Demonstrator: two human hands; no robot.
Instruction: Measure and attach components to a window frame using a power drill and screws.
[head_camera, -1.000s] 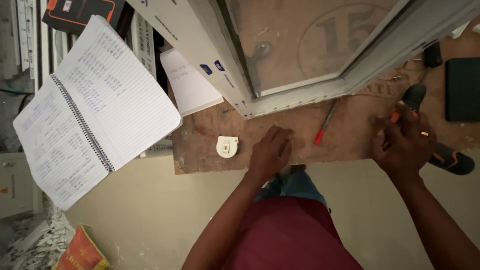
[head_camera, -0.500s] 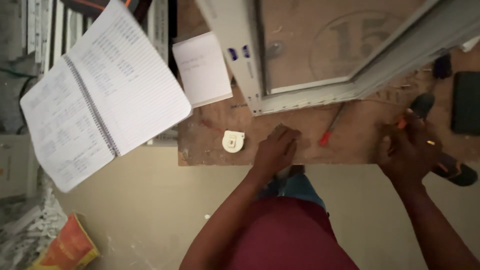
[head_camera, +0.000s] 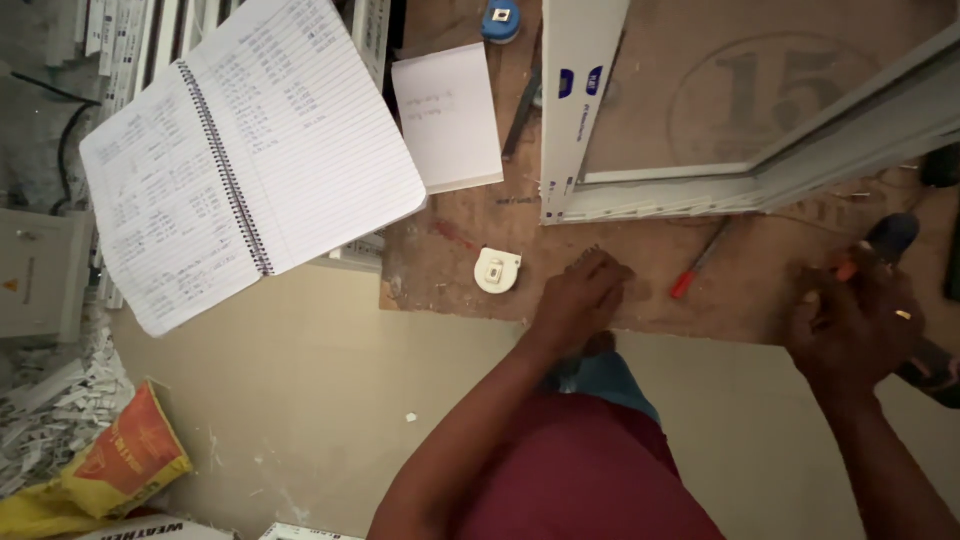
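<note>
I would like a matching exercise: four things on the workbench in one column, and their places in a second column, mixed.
Things:
1. spiral notebook
2. white round fitting
3. red-handled tool
4. blue tape measure

Places:
A. top edge of the view
B. between the two hands
C. overhanging the bench's left side
D. just left of the left hand

Pairs: 1-C, 2-D, 3-B, 4-A

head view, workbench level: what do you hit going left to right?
Open spiral notebook → loose white sheet → small white fitting → left hand → red-handled tool → right hand, gripping a dark tool.
</note>
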